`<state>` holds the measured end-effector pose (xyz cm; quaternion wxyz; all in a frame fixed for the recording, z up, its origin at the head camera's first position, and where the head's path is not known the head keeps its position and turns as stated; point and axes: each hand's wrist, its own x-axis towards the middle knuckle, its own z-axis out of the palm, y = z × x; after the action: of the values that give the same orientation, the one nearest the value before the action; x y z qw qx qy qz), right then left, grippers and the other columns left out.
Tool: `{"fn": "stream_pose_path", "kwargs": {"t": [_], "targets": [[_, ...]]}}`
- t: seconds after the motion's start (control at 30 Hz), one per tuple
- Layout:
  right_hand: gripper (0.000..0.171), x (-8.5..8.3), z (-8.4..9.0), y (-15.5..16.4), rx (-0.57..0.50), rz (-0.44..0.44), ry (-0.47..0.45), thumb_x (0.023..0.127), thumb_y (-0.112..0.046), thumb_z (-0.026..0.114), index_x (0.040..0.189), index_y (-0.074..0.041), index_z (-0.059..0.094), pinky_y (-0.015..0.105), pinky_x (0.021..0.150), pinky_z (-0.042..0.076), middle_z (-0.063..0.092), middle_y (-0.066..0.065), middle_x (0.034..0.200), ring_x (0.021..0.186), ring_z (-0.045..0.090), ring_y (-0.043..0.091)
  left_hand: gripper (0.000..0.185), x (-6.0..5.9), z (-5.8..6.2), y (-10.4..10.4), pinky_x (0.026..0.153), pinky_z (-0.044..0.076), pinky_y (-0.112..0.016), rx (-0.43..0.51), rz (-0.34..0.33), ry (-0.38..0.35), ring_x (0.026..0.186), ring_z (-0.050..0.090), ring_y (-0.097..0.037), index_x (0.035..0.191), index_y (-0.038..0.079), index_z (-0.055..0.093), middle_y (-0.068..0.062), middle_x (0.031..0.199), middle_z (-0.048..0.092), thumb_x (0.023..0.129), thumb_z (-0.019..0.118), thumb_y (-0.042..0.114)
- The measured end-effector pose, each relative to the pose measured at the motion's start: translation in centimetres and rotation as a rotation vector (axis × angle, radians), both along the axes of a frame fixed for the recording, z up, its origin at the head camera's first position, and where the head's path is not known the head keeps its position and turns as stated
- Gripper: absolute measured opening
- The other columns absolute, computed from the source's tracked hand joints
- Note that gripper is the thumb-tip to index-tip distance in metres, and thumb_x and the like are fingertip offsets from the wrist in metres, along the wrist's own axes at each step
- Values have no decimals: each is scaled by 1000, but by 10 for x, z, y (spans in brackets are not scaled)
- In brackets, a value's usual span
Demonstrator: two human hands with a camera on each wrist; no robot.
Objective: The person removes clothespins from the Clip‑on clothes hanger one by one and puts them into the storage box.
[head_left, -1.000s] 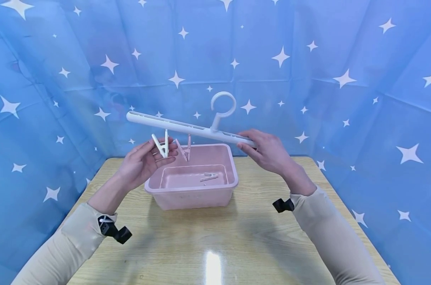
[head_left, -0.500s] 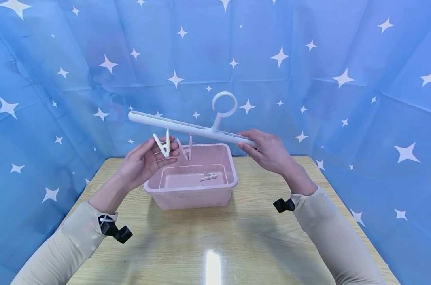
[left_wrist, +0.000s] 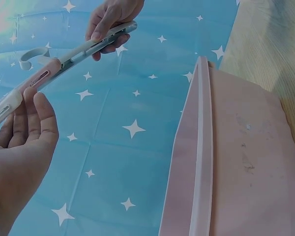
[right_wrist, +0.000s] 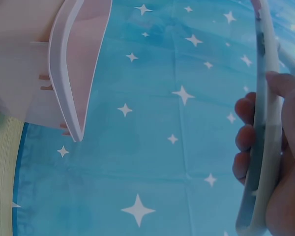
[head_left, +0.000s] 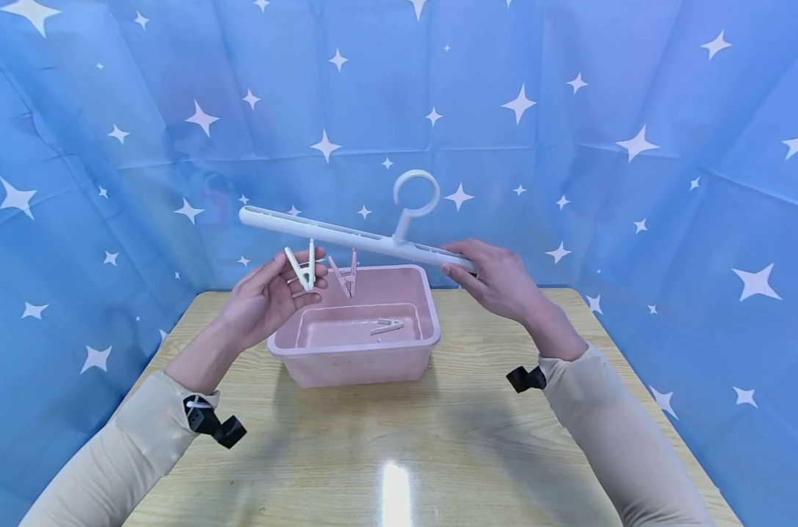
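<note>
Held above the pink tub [head_left: 354, 350]: a white hanger bar [head_left: 346, 236] with a ring hook [head_left: 414, 192] on top, tilted so the end away from the tub's right side rides higher. Gripped at its lower end by the right hand [head_left: 498, 282], fingers curled round the bar, thumb on top; seen the same way from the right wrist, with fingertips [right_wrist: 245, 137] wrapped over the edge of the bar [right_wrist: 262, 123]. Kept aloft that way, apparently, so the clips can hang free and be reached from below.

Hanging from the bar over the tub's rear left corner: a white clip [head_left: 303, 269] and, just beside it toward the tub's middle, a pink clip [head_left: 345, 277]. Pinched between thumb and curled fingers of the left hand [head_left: 267, 300]: the white clip, legs spread in a V. Impossible to say from the head view whether its jaws actually bite the bar or only touch it. From the left wrist, only the palm and fingertips [left_wrist: 39, 105] against the bar [left_wrist: 64, 61], the clip itself out of sight.

Inside the tub, flat on the floor near its right wall: one more pink clip [head_left: 387, 326], loose, well apart from both hands.

Under the tub: a pale wood worktop [head_left: 399, 439], with the tub set toward the far edge, directly beneath the bar, so anything dropped would likely land inside. Behind and to either side of the tub: a blue star-print cloth [head_left: 570, 146]. On each wrist, below the tub in the head view: a small black strap clasp over beige sleeves.
</note>
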<state>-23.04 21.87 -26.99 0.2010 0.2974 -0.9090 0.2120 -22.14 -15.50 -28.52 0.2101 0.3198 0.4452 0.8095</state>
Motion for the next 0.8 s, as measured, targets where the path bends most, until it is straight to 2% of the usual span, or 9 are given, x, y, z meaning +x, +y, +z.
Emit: {"fn": "stream_pose_path", "kwargs": {"t": [0.23, 0.47, 0.63, 0.8], "targets": [[36, 1, 0, 2, 2, -1, -5, 102, -36, 58, 133, -19, 61, 35, 69, 42, 66, 3, 105, 73, 53, 19, 47, 1, 1, 2, 91, 51, -30, -28, 19, -3, 104, 63, -17, 138, 4, 50, -6, 113, 65, 111, 24, 33], [36, 1, -1, 2, 3, 6, 2, 102, -35, 58, 134, -19, 61, 35, 68, 42, 66, 3, 106, 72, 53, 19, 46, 2, 1, 3, 87, 51, -29, 14, 12, -10, 99, 59, -15, 136, 4, 50, -4, 108, 62, 110, 26, 35], [36, 1, -1, 2, -2, 15, 10, 102, -34, 58, 134, -19, 61, 35, 69, 42, 67, 4, 107, 73, 53, 19, 44, 2, 1, 4, 85, 51, -26, 8, 38, 32, 98, 58, -14, 134, 6, 50, -3, 107, 61, 110, 28, 35], [36, 0, -1, 2, 1, 26, 23, 102, -34, 58, 133, -18, 61, 35, 68, 42, 67, 3, 104, 72, 53, 18, 40, 2, 0, 5, 83, 49, -24, -15, 92, 70, 98, 56, -14, 130, 5, 52, -2, 106, 59, 109, 32, 34]]}}
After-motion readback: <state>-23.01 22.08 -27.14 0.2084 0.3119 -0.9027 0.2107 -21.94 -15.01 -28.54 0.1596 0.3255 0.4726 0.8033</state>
